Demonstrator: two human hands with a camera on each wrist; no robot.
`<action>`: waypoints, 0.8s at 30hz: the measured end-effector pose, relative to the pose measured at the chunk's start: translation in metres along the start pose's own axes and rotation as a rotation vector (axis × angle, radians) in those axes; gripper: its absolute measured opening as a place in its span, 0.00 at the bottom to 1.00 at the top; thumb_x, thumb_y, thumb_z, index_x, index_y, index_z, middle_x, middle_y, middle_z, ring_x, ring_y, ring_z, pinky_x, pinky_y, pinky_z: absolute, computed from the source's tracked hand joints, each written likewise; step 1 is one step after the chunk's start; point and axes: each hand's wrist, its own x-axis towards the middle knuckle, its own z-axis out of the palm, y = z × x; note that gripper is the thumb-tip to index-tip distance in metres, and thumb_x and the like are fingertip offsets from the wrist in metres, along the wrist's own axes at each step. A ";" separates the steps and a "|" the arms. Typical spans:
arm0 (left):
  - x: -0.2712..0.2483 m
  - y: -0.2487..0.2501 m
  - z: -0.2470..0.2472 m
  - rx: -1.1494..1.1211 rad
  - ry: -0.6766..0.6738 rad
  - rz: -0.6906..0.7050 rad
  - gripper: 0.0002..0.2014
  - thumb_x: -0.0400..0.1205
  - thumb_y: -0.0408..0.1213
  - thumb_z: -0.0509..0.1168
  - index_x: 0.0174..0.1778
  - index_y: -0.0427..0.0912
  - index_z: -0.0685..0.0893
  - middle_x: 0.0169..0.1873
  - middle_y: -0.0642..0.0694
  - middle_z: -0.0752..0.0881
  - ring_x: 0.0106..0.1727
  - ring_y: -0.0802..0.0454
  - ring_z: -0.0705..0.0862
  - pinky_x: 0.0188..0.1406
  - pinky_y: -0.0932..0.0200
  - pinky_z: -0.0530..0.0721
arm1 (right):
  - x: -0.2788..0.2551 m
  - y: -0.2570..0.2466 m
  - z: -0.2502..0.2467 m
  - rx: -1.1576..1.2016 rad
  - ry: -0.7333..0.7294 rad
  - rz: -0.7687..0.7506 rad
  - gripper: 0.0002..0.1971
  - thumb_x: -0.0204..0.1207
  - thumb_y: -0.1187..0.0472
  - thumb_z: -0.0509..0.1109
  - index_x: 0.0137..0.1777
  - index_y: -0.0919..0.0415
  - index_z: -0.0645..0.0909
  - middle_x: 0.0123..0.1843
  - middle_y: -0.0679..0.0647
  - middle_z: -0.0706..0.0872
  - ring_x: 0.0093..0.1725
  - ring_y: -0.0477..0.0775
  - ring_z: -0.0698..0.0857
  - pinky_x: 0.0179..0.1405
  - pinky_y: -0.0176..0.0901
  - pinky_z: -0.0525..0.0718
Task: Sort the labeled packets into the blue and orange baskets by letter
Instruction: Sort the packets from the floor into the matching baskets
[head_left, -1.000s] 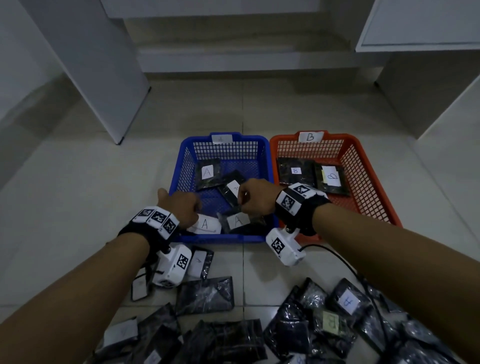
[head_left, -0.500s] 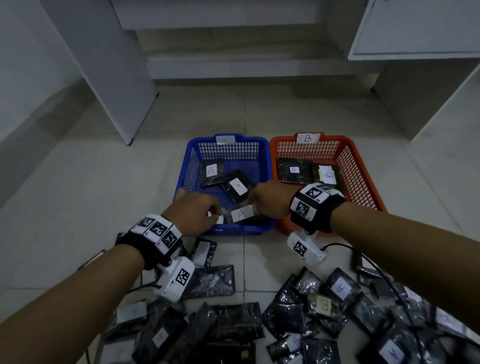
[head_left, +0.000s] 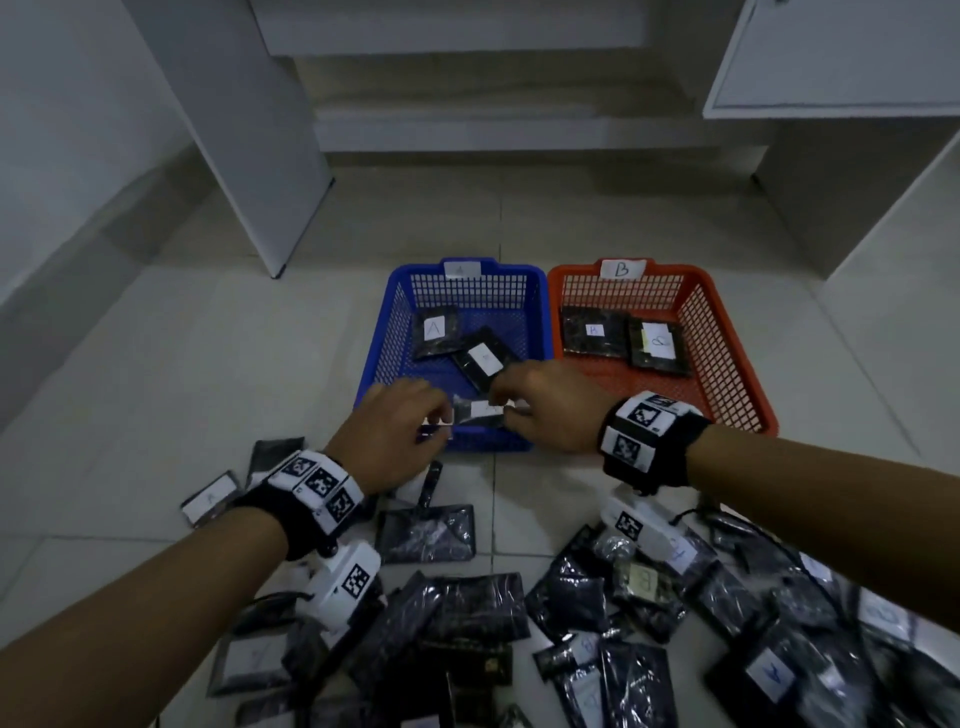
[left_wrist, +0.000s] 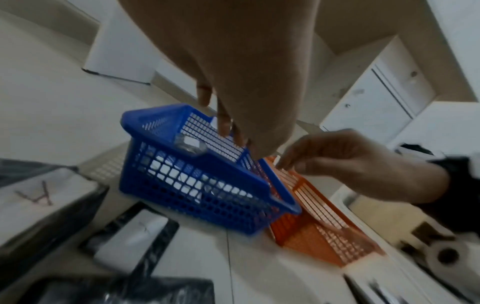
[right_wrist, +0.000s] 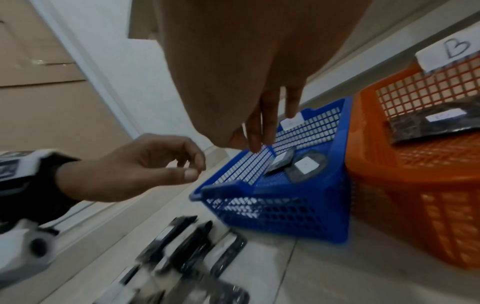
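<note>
A blue basket (head_left: 383, 345) labelled A and an orange basket (head_left: 727, 353) labelled B stand side by side on the tiled floor. Black packets with white labels lie in both: an A packet (head_left: 435, 331) in the blue, a B packet (head_left: 594, 330) in the orange. Another packet (head_left: 479, 413) lies just inside the blue basket's near wall. My left hand (head_left: 410, 418) and right hand (head_left: 535, 400) hover over that near wall on either side of it. Both hands hold nothing; the wrist views show the left fingers (left_wrist: 225, 123) and the right fingers (right_wrist: 262, 127) hanging loose above the blue basket (right_wrist: 285, 214).
A heap of several labelled black packets (head_left: 467, 608) covers the floor in front of me, among them one marked B (head_left: 644, 579). A white cabinet panel (head_left: 234, 130) stands at the back left, a white cabinet (head_left: 831, 52) at the back right, and a low step between them.
Both hands have let go of the A packets in the blue basket and drawn back toward its near wall. The view has pulled back from the baskets.
</note>
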 end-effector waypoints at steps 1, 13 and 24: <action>-0.005 0.009 0.003 0.019 0.009 0.096 0.04 0.80 0.44 0.68 0.45 0.50 0.80 0.40 0.54 0.80 0.43 0.51 0.78 0.44 0.52 0.73 | -0.011 -0.007 0.002 0.027 0.009 -0.042 0.09 0.78 0.57 0.69 0.56 0.55 0.85 0.53 0.51 0.88 0.48 0.53 0.85 0.45 0.48 0.83; -0.060 0.028 0.067 0.132 -0.596 0.007 0.26 0.80 0.49 0.67 0.71 0.45 0.70 0.64 0.44 0.71 0.63 0.43 0.75 0.54 0.42 0.83 | -0.123 0.006 0.072 -0.203 -0.597 0.000 0.38 0.67 0.42 0.80 0.77 0.47 0.73 0.72 0.52 0.76 0.69 0.60 0.76 0.66 0.56 0.77; -0.055 0.026 0.059 0.207 -0.580 -0.001 0.34 0.72 0.59 0.67 0.70 0.47 0.69 0.58 0.44 0.79 0.56 0.42 0.82 0.51 0.47 0.83 | -0.130 -0.009 0.077 -0.135 -0.477 -0.092 0.29 0.68 0.44 0.79 0.69 0.48 0.79 0.77 0.52 0.72 0.75 0.57 0.72 0.72 0.61 0.72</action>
